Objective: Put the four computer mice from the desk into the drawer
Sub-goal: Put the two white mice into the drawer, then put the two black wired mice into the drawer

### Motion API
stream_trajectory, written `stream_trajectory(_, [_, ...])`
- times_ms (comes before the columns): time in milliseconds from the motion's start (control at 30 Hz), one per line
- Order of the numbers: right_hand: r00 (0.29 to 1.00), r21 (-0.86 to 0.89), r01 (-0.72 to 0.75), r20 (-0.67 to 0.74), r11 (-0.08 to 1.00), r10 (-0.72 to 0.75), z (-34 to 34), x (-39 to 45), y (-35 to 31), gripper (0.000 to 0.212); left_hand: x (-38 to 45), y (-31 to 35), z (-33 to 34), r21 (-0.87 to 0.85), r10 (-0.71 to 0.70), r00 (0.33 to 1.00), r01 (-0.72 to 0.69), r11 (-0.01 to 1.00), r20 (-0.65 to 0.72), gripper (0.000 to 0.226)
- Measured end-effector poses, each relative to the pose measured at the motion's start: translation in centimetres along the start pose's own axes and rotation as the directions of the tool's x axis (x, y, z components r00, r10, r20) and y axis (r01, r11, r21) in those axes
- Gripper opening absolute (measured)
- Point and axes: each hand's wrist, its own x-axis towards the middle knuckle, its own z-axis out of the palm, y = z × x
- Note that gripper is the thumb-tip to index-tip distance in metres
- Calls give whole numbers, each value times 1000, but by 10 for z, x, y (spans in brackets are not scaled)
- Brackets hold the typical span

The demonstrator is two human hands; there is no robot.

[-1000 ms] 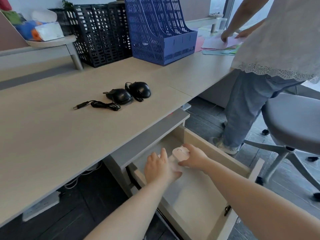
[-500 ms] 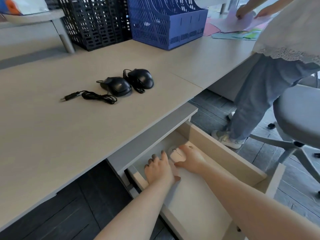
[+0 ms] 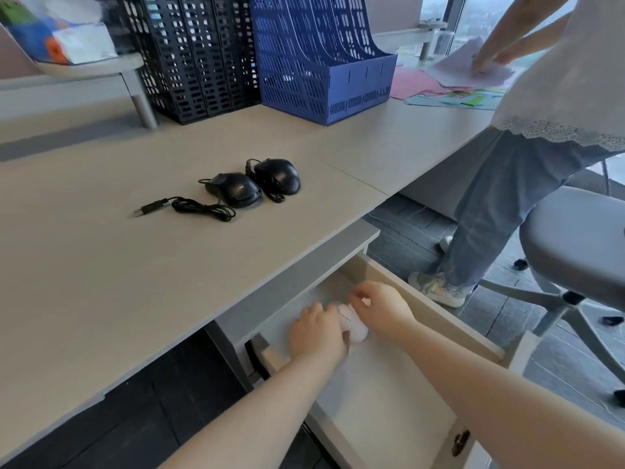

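We are setting pale computer mice down at the back of the open wooden drawer [image 3: 419, 299].

Our left hand [image 3: 316, 333] lies flat, fingers loosely spread, hiding whatever is beneath; our right hand [image 3: 380, 308] hovers with curled fingers, holding nothing we can see. One small white mouse [image 3: 353, 324] shows between them; a second we cannot confirm. Two glossy black corded mice [image 3: 236, 189] remain side by side on the grey desk [image 3: 101, 265]. We judge the next move is reaching up for those.
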Motion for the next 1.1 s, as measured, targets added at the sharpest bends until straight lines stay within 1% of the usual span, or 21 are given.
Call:
stream_trajectory(33, [998, 36, 8, -63, 999, -5, -9, -2, -6, 25, -2, 3, -12, -31, 40, 999, -40, 999, -24, 25])
stream_trajectory(67, [993, 71, 14, -121, 997, -5, -18, -3, -12, 25, -3, 6, -24, -59, 70, 996, -74, 995, -59, 19])
stream_trajectory(167, [971, 137, 65, -238, 988, -30, -38, -7, -33, 26, -6, 10, -57, -100, 132, 968, -155, 983, -212, 19])
stream_trajectory(300, [944, 196, 145, -320, 970, -76, -49, -9, -64, 30, -6, -3, -92, -145, 138, 892, -219, 965, -431, 19])
stream_trajectory(400, [910, 221, 243, -390, 945, -142, -54, -9, -88, 29, -7, -19, -110, -160, 123, 797, -266, 951, -591, 22])
stream_trajectory(467, [887, 219, 306, -419, 926, -194, -55, -5, -103, 24, -4, -31, -120, -114, 144, 703, -306, 945, -696, 25])
stream_trajectory(500, [876, 215, 336, -429, 917, -220, -55, -1, -110, 20, -1, -38, -124, -62, 158, 653, -300, 952, -741, 27])
stream_trajectory(533, [863, 205, 362, -442, 909, -243, -54, 3, -116, 19, 4, -45, -127, -13, 158, 617, -263, 965, -771, 31])
stream_trajectory(567, [855, 192, 376, -448, 906, -260, -52, 10, -121, 20, 11, -54, -131, 16, 140, 602, -206, 978, -786, 35])
stream_trajectory(600, [858, 177, 376, -438, 910, -269, -50, 16, -126, 25, 16, -61, -135, 10, 91, 623, -132, 991, -777, 38])
stream_trajectory(633, [869, 162, 364, -414, 917, -272, -48, 21, -131, 32, 22, -68, -138, -17, 22, 662, -53, 998, -749, 43])
stream_trajectory(700, [900, 128, 320, -351, 939, -259, -43, 37, -142, 48, 36, -83, -144, -60, -109, 770, 92, 994, -628, 58])
stream_trajectory(767, [933, 80, 250, -285, 965, -218, -42, 55, -151, 61, 50, -97, -148, -43, -165, 837, 168, 985, -521, 74])
stream_trajectory(833, [955, 40, 200, -230, 979, -186, -42, 74, -159, 69, 64, -106, -151, -45, -183, 876, 182, 982, -447, 82])
stream_trajectory(900, [963, 4, 194, -191, 981, -189, -41, 94, -164, 73, 76, -111, -152, -79, -177, 888, 158, 984, -424, 83])
stream_trajectory(1000, [960, -63, 206, -180, 976, -215, -37, 120, -168, 74, 94, -111, -155, -77, -146, 903, 126, 989, -404, 78])
stream_trajectory(1100, [958, -70, 223, -168, 972, -232, -35, 137, -172, 74, 110, -112, -159, -17, -131, 928, 134, 991, -350, 67])
